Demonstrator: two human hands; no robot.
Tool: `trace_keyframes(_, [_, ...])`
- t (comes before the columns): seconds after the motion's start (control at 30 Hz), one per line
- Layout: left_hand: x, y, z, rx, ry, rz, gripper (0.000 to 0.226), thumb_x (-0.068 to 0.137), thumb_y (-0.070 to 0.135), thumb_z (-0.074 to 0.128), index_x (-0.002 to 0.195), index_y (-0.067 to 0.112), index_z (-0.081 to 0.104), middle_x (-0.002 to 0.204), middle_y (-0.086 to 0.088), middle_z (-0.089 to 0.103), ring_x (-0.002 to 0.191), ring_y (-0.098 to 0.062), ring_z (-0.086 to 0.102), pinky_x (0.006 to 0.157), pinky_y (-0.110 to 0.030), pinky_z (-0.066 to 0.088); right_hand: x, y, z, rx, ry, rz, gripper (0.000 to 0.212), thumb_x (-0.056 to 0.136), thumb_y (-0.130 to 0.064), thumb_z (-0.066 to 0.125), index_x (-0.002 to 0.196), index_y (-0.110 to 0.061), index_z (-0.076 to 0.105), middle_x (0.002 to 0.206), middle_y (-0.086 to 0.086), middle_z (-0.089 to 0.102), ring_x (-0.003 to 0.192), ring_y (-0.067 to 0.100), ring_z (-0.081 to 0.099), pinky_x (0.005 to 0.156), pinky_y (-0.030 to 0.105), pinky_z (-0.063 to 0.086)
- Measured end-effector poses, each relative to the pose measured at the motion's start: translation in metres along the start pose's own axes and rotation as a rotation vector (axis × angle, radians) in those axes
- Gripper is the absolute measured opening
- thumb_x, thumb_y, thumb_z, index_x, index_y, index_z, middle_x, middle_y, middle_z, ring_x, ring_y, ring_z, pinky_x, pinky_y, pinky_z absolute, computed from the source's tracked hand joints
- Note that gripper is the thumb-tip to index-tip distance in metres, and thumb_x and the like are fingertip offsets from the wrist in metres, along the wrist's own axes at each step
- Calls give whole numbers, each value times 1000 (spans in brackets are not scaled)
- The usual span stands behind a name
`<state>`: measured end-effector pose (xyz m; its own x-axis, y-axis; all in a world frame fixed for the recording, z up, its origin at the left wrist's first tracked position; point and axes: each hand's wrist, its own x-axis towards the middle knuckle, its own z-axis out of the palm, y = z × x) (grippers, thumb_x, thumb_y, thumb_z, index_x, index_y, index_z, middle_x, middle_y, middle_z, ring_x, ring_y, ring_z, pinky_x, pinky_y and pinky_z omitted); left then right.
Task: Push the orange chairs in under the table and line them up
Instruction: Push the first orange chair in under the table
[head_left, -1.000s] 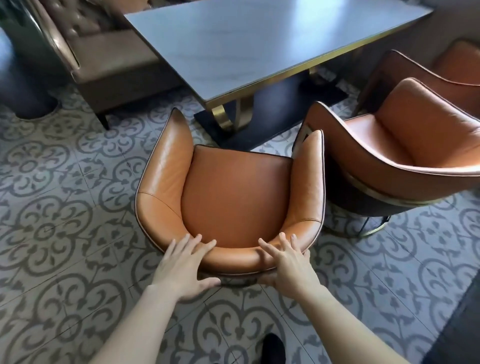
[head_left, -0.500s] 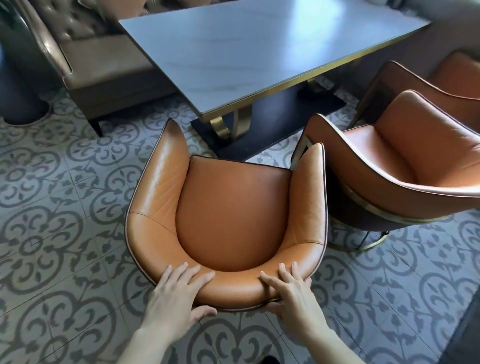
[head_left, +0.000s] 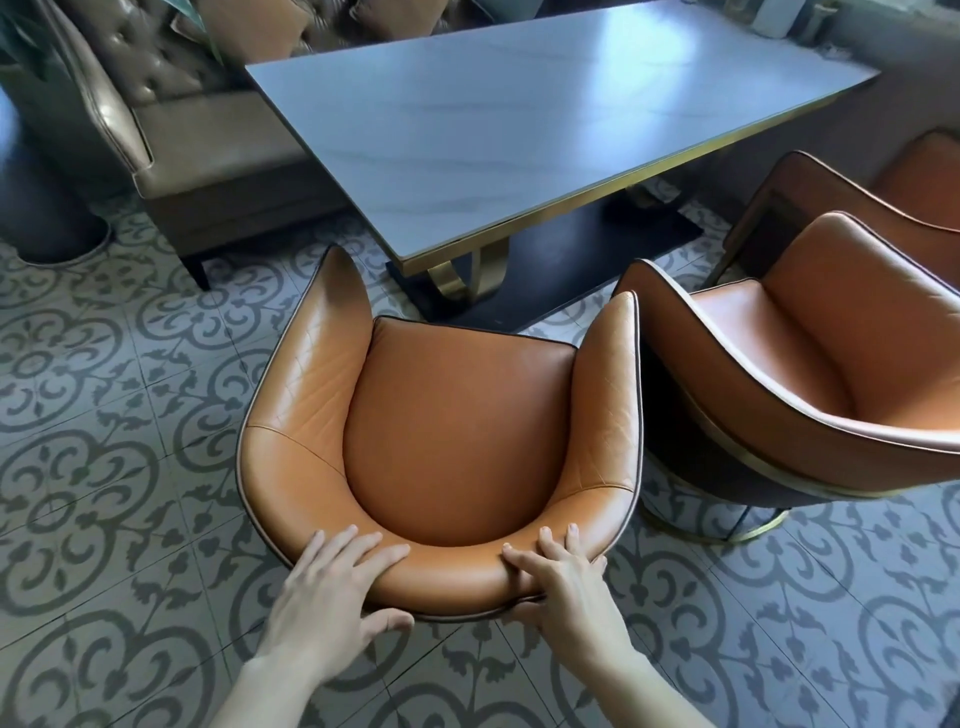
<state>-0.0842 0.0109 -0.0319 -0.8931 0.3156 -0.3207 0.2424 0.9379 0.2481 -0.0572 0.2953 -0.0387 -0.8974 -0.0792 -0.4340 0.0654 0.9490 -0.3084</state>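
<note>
Filling the upper centre, the table (head_left: 519, 130) has no chair under it yet, the nearest orange chair (head_left: 447, 426) at centre frame waiting, its backrest clasped by the left hand (head_left: 332, 592) and right hand (head_left: 563, 587).

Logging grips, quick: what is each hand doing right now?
Left hand: closed on the chair backrest, fingers on top, thumb under the rim.
Right hand: closed on the same backrest.

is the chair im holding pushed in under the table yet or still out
Still out. The held chair has its whole seat in view, and patterned floor shows between its arm tips and the table edge.
</note>
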Motion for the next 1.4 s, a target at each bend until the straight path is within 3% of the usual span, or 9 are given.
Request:
trace_keyframes(0.2, [45, -1, -22, -17, -1, -39, 76, 77, 82, 48, 145, 54, 29, 155, 20, 31, 148, -8, 14, 122, -35, 0, 47, 6, -25, 66, 42, -37, 66, 88, -37, 76, 147, -45, 46, 150, 6, 43, 146, 38, 18, 109, 67, 30])
trace_keyframes(0.3, [68, -1, -32, -27, -9, -48, 76, 77, 81, 49, 145, 54, 29, 156, 20, 31, 148, -8, 14, 123, -36, 1, 74, 9, -39, 62, 38, -58, 63, 88, -39, 76, 145, -46, 48, 139, 5, 47, 138, 37, 25, 101, 59, 34])
trace_keyframes(0.53, [119, -7, -50, -30, -18, -68, 77, 76, 81, 48, 145, 54, 30, 156, 19, 32, 147, -9, 15, 123, -36, 3, 128, 14, -64, 107, 43, -70, 65, 84, -44, 79, 143, -46, 51, 135, 4, 47, 138, 37, 25, 97, 53, 30])
trace_keyframes(0.7, [150, -13, -58, -62, -13, -73, 80, 71, 84, 45, 144, 54, 31, 155, 18, 33, 147, -8, 16, 124, -38, 4, 163, 16, -80, 95, 44, -74, 66, 82, -40, 81, 141, -46, 52, 127, 1, 48, 139, 38, 26, 105, 65, 31])
trace_keyframes(0.87, [171, -16, -64, -80, 0, -71, 83, 67, 86, 40, 144, 54, 32, 156, 17, 32, 147, -10, 16, 123, -39, 3, 187, 19, -88, 94, 24, -53, 65, 84, -37, 81, 142, -44, 52, 129, 1, 48, 144, 40, 21, 111, 75, 23])
trace_keyframes(1.13, [184, -26, -65, -92, 4, -62, 80, 70, 85, 44, 143, 55, 33, 156, 17, 33, 148, -11, 16, 123, -39, 1, 198, 14, -96, 81, 16, -51, 67, 81, -38, 84, 141, -44, 54, 122, 0, 49, 133, 36, 28, 109, 72, 27])
trace_keyframes(1.33, [188, -27, -64, -79, -6, -66, 78, 74, 83, 52, 144, 54, 31, 157, 15, 31, 148, -13, 15, 123, -41, -1, 181, 4, -98, -26, 77, -40, 69, 89, -48, 71, 150, -45, 39, 152, 1, 37, 147, 31, 17, 113, 61, 28])
trace_keyframes(1.4, [188, -23, -66, -52, -25, -69, 78, 77, 80, 51, 146, 51, 28, 159, 12, 27, 149, -15, 11, 123, -44, -3, 169, -3, -97, -40, 81, -21, 73, 90, -55, 66, 153, -44, 31, 159, 2, 30, 151, 30, 15, 115, 64, 27])
